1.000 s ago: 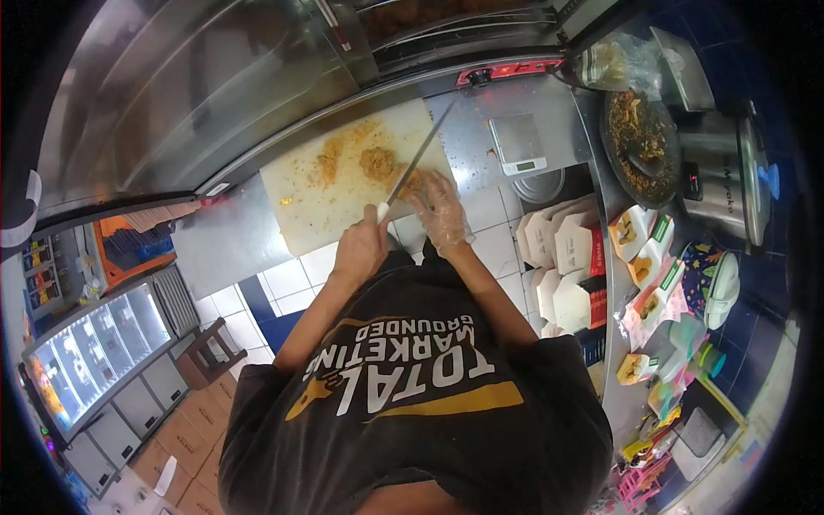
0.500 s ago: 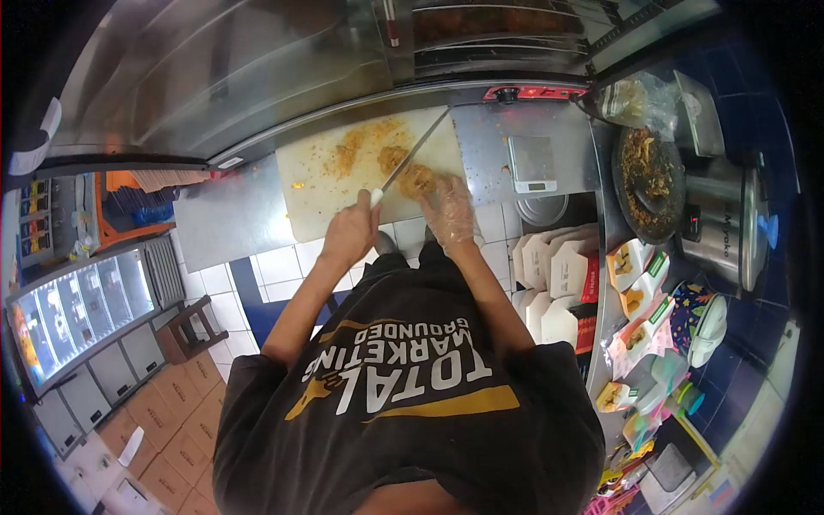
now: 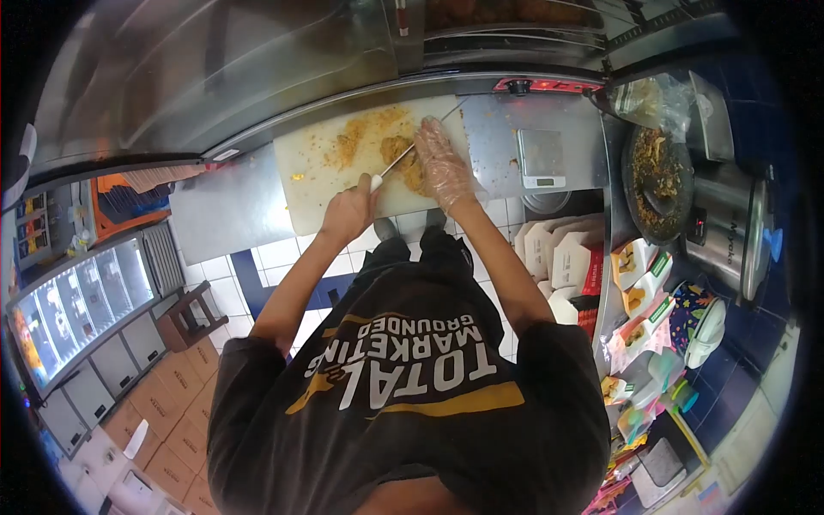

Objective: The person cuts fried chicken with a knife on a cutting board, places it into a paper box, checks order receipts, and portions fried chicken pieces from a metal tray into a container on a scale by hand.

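My left hand (image 3: 348, 210), bare, is closed round the white handle (image 3: 376, 183) of a long knife. The blade (image 3: 401, 158) slants up and right across breaded brown food (image 3: 414, 177) on a white cutting board (image 3: 318, 202). My right hand (image 3: 442, 163), in a clear plastic glove, lies over the far part of the blade with its fingers extended; the tip shows beyond it. Another breaded piece (image 3: 392, 150) sits at the blade's upper left side. Crumbs (image 3: 348, 146) are scattered farther left on the board.
Right of the board is a digital scale (image 3: 541, 159) on the steel counter (image 3: 493, 133). Folded food boxes (image 3: 571, 257) stand below it. A dark stone mortar (image 3: 659, 193) and a steel cooker (image 3: 730, 223) are at the right. A steel cabinet (image 3: 232, 77) borders the counter's back.
My right hand has moved up from beside the food onto the far part of the blade. The knife now lies across the right-hand piece. The camera view has shifted.
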The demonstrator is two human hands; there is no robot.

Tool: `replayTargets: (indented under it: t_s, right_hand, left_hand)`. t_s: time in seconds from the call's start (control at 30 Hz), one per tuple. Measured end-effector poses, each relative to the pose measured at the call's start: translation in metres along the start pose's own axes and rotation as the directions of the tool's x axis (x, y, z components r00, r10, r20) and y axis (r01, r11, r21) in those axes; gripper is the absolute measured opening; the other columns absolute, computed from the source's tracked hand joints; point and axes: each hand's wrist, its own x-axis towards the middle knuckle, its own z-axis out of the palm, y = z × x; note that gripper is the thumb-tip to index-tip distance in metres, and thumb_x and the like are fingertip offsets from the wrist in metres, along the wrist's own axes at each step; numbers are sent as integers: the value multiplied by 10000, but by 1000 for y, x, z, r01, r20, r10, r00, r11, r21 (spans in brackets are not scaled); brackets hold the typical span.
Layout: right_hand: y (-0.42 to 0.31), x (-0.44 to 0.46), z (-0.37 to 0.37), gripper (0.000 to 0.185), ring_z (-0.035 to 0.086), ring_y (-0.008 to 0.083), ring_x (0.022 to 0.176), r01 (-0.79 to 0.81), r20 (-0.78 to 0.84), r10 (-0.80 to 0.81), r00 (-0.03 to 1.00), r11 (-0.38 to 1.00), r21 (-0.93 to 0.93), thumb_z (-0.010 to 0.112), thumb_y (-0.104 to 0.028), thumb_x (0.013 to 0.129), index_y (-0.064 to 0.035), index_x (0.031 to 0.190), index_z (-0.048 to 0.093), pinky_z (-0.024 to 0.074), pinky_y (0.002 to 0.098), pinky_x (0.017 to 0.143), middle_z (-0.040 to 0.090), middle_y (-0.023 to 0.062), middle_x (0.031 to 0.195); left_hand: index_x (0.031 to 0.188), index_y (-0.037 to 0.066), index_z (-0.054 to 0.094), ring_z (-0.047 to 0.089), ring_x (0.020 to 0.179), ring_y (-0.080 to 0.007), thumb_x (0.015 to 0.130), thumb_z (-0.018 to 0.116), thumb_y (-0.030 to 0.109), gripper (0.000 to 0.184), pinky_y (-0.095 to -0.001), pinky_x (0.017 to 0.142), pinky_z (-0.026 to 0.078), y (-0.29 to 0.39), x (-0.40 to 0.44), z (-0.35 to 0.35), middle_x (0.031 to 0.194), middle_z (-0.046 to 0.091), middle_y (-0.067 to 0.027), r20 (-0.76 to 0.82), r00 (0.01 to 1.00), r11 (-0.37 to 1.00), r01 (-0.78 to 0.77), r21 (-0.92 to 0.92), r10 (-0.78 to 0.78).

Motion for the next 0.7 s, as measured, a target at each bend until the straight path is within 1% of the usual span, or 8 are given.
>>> replayTargets:
  t_s: [0.07,0.17,0.27,0.3,0.37,0.5,0.57,0.7]
  right_hand:
    - [3,6,0,526,364,351,1465,29,-108,-30,994,1000,-11,546,-19,875,-3,1400,525,318,428,1209,428,216,1540]
    - [-2,6,-9,523,357,350,1469,-2,-173,7,985,1000,29,533,-20,889,-6,1412,509,322,421,1208,413,221,1549]
    - [-18,13,-24,526,287,336,1506,-4,-268,12,963,1000,29,482,-37,917,20,1440,495,250,375,1247,360,194,1592]
    - [-17,15,-17,526,287,336,1506,-8,-271,16,962,1000,29,482,-37,917,20,1440,495,250,375,1247,360,194,1592]
    - [-9,14,7,539,422,375,1424,13,-241,1,971,998,55,541,-13,887,16,1423,491,356,446,1183,455,239,1513]
    - [-11,8,6,546,441,394,1407,0,-169,-19,985,994,-108,557,-2,880,22,1421,493,372,451,1171,463,248,1504]
    - [-20,-13,-46,508,478,397,1370,-28,-439,124,890,975,219,579,-22,895,15,1397,513,397,465,1139,505,246,1463]
    - [-20,-117,-64,384,572,378,1221,-350,-518,456,724,889,294,601,-88,937,-9,1312,574,438,490,1057,611,203,1308]
  left_hand:
    - [1073,14,448,652,666,-481,1017,521,232,236,-571,613,528,-4,8,-3,723,656,-278,-31,999,1000,-30,9,30]
    - [1086,18,452,650,655,-474,1022,518,238,239,-571,609,519,5,-1,-25,700,649,-270,-38,997,998,-64,16,65]
    - [1086,20,452,647,664,-483,1020,522,241,241,-574,613,516,0,0,-42,699,646,-275,-32,997,996,-74,41,76]
    - [1088,21,451,644,669,-490,1018,524,244,245,-575,615,515,-5,7,-45,701,645,-277,-30,996,994,-85,63,87]
    - [1104,22,454,653,682,-485,1013,528,250,256,-568,619,527,-32,19,-23,719,654,-276,8,995,994,-97,49,97]
    - [1128,23,464,658,690,-484,1003,541,251,272,-565,644,534,-37,22,-24,780,668,-284,67,993,994,-97,40,94]
    - [1126,20,481,658,702,-485,995,556,232,261,-561,654,534,-37,10,-32,807,671,-284,3,994,993,-111,39,111]
    - [1217,-6,544,663,802,-474,965,610,170,314,-530,695,537,-64,-40,-22,948,677,-279,-207,975,997,-77,11,78]
